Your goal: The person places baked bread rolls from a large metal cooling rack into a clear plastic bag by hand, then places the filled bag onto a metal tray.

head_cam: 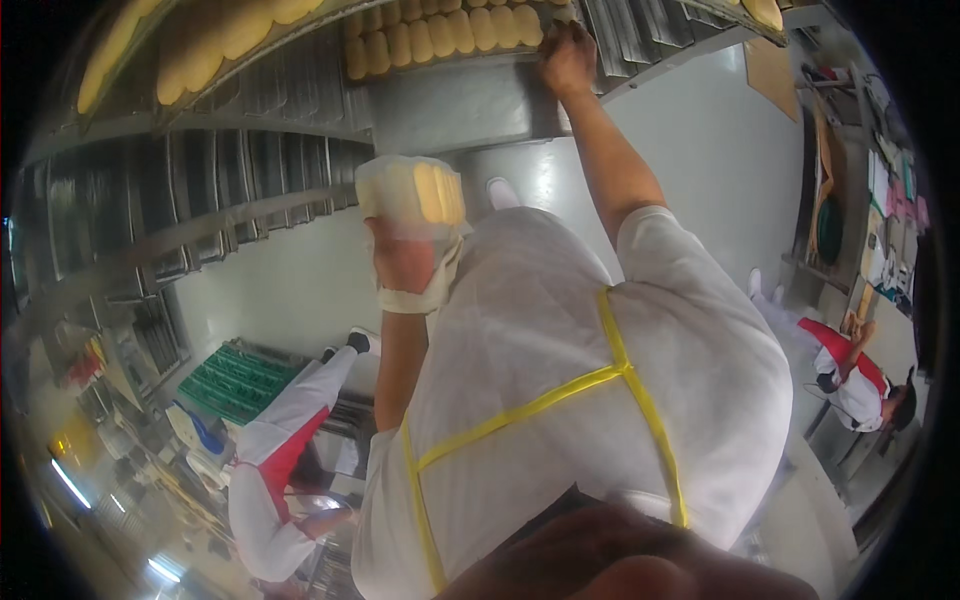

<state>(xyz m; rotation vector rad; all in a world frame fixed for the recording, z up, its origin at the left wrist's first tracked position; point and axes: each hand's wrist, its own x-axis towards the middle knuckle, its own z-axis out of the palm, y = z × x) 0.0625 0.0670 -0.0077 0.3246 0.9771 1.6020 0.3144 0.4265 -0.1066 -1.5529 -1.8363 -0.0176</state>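
Note:
My left hand [405, 259] holds a translucent plastic bag or pack [386, 191] with several pale yellow bread rolls [435, 193] showing in it. A light cloth or glove cuff [412, 300] surrounds that wrist. Ahead and to the right, my right hand [568, 58] reaches to the end of a tray with rows of oblong bread rolls [442, 34]. Its fingers curl down at the tray's right end, beside the last roll; whether they grip a roll or the tray's edge is unclear.
Metal racks with stacked trays [217, 180] stand at left, with more rolls [225, 45] above. Green plastic crates [236, 379] lie lower left near a co-worker in a red apron [289, 457]. Another person [855, 367] stands at far right by shelving [847, 172].

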